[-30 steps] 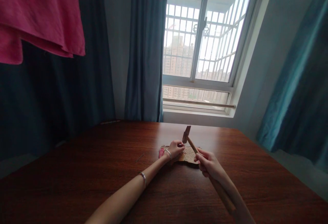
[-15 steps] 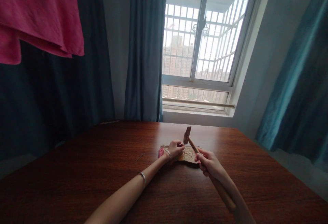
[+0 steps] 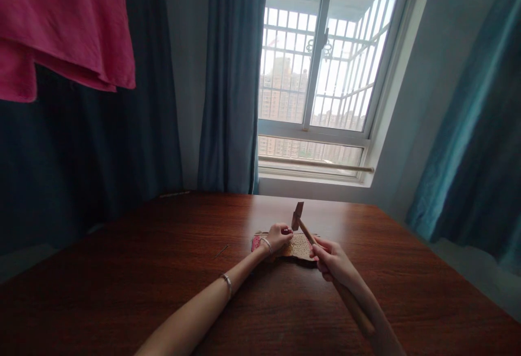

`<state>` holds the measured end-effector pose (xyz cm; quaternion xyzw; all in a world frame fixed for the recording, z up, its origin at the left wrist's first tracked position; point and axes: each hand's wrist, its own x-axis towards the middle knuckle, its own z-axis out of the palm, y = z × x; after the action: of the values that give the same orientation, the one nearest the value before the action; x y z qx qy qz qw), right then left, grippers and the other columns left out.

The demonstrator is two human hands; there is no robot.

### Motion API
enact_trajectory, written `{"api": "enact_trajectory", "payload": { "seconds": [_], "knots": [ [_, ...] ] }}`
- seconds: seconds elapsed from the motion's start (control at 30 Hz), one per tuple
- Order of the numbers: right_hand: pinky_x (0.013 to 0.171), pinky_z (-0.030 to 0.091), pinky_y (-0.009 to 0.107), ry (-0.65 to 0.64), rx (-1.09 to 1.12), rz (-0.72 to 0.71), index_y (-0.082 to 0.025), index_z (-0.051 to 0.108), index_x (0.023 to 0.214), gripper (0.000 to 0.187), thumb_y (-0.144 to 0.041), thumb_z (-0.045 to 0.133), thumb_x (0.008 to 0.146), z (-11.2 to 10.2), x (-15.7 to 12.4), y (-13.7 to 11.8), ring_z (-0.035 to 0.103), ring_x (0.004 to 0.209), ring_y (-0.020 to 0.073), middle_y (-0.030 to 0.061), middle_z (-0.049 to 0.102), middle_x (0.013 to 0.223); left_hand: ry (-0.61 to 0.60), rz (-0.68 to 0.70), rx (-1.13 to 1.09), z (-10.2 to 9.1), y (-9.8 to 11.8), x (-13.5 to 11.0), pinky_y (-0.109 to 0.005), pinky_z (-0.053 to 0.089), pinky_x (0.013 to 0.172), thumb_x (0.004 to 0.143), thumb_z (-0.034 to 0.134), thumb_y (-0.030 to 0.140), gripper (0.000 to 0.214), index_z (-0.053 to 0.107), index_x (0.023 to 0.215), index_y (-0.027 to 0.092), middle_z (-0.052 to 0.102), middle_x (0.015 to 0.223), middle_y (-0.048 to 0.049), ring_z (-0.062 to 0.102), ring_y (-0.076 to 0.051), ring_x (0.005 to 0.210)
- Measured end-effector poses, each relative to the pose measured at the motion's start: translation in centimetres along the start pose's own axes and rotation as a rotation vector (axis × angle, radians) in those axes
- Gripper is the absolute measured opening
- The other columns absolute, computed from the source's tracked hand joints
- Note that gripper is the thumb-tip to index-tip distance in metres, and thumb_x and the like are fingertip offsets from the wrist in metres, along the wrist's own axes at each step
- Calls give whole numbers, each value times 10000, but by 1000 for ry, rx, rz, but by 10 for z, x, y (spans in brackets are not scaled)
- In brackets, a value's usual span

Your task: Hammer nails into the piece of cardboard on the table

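Observation:
My right hand (image 3: 331, 261) is closed round the wooden handle of a hammer (image 3: 297, 216), whose head is raised just right of my left fingers. My left hand (image 3: 278, 235) pinches a small dark red rounded piece (image 3: 287, 231); its lower end is too small to make out. Beneath both hands lies a flat tan piece (image 3: 302, 245) covered in small dots or holes, with a pink patterned part (image 3: 255, 242) at its left end and a dark, uneven near edge. My left wrist and fingers cover some of it.
The brown wooden table (image 3: 134, 280) stretches out on all sides. A thin dark rod (image 3: 222, 250) lies left of my hands. A pink cloth (image 3: 77, 25) hangs at upper left. Behind stand blue curtains (image 3: 230, 84) and a barred window (image 3: 317, 68).
Both hands, the hammer and the tan piece stay practically in place. Only a very slight shift of the whole view shows.

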<state>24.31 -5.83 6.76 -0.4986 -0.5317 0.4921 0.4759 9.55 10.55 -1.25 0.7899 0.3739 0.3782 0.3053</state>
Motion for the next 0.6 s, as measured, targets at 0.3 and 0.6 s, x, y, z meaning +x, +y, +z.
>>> {"api": "enact_trajectory", "payload": {
  "seconds": [0.3,0.6],
  "knots": [
    [306,279,188,272,-198,-21,-130,517,1136,514,-308,520,654,-14,15,21,341,330,60,-38,512,552,16,-15,-41,2,-4,2,-214,416,607,654,561,282,216,658,734,105,651,707,-54,580,-150,677],
    [551,372,193,405,-856,-66,-153,638,975,380,-147,476,632,-28,21,36,590,642,162,48,656,700,15,-26,-52,0,-1,1,-209,432,616,643,566,267,201,659,726,109,662,710,-55,598,-153,689]
  ]
}}
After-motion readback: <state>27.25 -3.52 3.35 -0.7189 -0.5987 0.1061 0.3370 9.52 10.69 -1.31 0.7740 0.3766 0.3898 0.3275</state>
